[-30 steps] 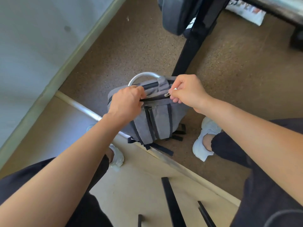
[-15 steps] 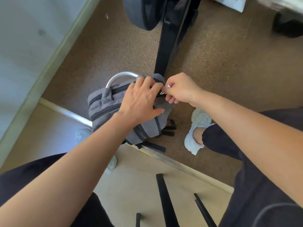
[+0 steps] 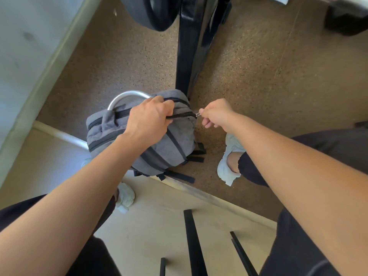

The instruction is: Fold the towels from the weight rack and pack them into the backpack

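A grey backpack (image 3: pixel 111 132) with black zips and straps stands on the brown speckled floor, leaning against a curved silver bar (image 3: pixel 127 96). My left hand (image 3: pixel 149 120) grips its top edge beside the zip. My right hand (image 3: pixel 217 113) pinches the small metal zipper pull (image 3: pixel 197 114) at the bag's right corner. The zip line between my hands looks closed. No towels are visible.
The black upright of the weight rack (image 3: pixel 187 56) rises just behind the bag, with a black weight plate (image 3: pixel 151 12) at the top. A beige platform (image 3: pixel 151 226) with black strips lies near me. My white shoes (image 3: pixel 227 166) flank the bag. A pale wall (image 3: pixel 23 36) runs on the left.
My right hand has drawn the zipper pull rightward along the top to the bag's right corner. My left hand shifted along the top edge and grips it. The view tilted slightly.
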`<action>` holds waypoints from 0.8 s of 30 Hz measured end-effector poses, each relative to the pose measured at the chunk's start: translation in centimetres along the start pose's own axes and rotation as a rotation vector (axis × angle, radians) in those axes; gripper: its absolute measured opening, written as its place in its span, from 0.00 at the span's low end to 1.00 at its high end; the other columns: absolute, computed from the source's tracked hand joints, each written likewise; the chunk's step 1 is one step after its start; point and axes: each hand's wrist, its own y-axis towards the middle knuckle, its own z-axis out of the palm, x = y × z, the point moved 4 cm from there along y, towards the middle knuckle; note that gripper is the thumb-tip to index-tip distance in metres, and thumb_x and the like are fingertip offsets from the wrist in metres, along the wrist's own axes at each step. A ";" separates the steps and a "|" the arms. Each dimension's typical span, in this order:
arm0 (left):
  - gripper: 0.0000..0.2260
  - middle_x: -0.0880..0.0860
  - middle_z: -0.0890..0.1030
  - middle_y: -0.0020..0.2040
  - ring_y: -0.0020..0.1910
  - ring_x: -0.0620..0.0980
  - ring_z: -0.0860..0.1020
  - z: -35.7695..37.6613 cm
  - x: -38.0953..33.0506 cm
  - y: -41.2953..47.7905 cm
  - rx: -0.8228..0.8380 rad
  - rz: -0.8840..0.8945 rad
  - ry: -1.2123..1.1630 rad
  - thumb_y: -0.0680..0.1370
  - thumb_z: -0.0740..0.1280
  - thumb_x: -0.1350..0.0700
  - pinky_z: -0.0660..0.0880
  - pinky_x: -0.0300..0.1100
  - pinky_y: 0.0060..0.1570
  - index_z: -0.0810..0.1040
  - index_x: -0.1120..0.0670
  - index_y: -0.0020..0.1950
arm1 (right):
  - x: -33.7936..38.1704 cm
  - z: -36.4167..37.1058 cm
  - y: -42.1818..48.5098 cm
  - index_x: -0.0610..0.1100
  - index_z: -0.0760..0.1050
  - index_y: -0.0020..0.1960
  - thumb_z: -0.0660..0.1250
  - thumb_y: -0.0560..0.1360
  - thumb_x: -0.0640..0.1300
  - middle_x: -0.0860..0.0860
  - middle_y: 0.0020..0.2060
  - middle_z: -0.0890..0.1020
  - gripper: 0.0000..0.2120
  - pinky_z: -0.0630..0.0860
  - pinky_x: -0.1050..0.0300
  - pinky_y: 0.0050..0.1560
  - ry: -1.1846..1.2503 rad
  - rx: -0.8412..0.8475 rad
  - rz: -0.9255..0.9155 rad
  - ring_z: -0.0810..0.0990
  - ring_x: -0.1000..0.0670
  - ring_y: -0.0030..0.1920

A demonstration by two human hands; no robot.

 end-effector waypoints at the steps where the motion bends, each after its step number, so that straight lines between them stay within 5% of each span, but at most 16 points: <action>1: 0.07 0.54 0.76 0.49 0.51 0.60 0.77 0.0 0.0 -0.1 -0.002 0.006 -0.004 0.80 0.70 0.53 0.66 0.50 0.37 0.74 0.54 0.50 | -1.0 0.8 0.6 0.41 0.81 0.54 0.65 0.82 0.49 0.49 0.37 0.85 0.12 0.72 0.60 0.32 0.030 0.000 0.045 0.84 0.53 0.35; 4: 0.07 0.53 0.76 0.49 0.51 0.59 0.77 0.1 -0.2 -0.3 0.000 0.021 -0.012 0.80 0.70 0.52 0.65 0.49 0.38 0.74 0.53 0.50 | -3.9 3.5 1.3 0.41 0.80 0.59 0.64 0.82 0.50 0.47 0.36 0.86 0.14 0.68 0.63 0.26 0.112 -0.003 0.161 0.84 0.53 0.31; 8: 0.07 0.54 0.75 0.48 0.51 0.60 0.77 0.2 -0.1 -0.3 -0.004 0.029 -0.027 0.79 0.70 0.54 0.67 0.49 0.37 0.74 0.54 0.49 | -4.7 6.0 1.8 0.42 0.79 0.62 0.65 0.82 0.53 0.46 0.34 0.86 0.17 0.77 0.60 0.32 0.212 -0.019 0.177 0.86 0.50 0.32; 12: 0.06 0.54 0.76 0.49 0.52 0.60 0.77 0.0 0.1 -0.2 -0.041 0.041 -0.041 0.79 0.70 0.55 0.69 0.50 0.36 0.75 0.56 0.50 | -5.1 5.3 1.5 0.43 0.79 0.61 0.63 0.82 0.55 0.45 0.40 0.87 0.18 0.76 0.59 0.32 0.228 -0.047 0.192 0.86 0.48 0.36; 16: 0.06 0.54 0.77 0.50 0.53 0.59 0.77 -0.1 0.5 -0.6 -0.044 0.066 -0.092 0.78 0.71 0.55 0.69 0.49 0.38 0.78 0.55 0.52 | -6.5 4.5 1.0 0.43 0.78 0.63 0.60 0.83 0.56 0.46 0.42 0.87 0.19 0.83 0.52 0.45 0.250 -0.037 0.255 0.87 0.48 0.40; 24: 0.14 0.55 0.80 0.54 0.55 0.59 0.79 -1.8 1.0 -2.3 -0.100 0.158 -0.168 0.75 0.74 0.57 0.73 0.48 0.44 0.82 0.54 0.60 | -2.1 2.1 -1.3 0.43 0.76 0.66 0.61 0.84 0.50 0.48 0.41 0.84 0.15 0.79 0.59 0.37 0.322 -0.019 0.116 0.85 0.51 0.39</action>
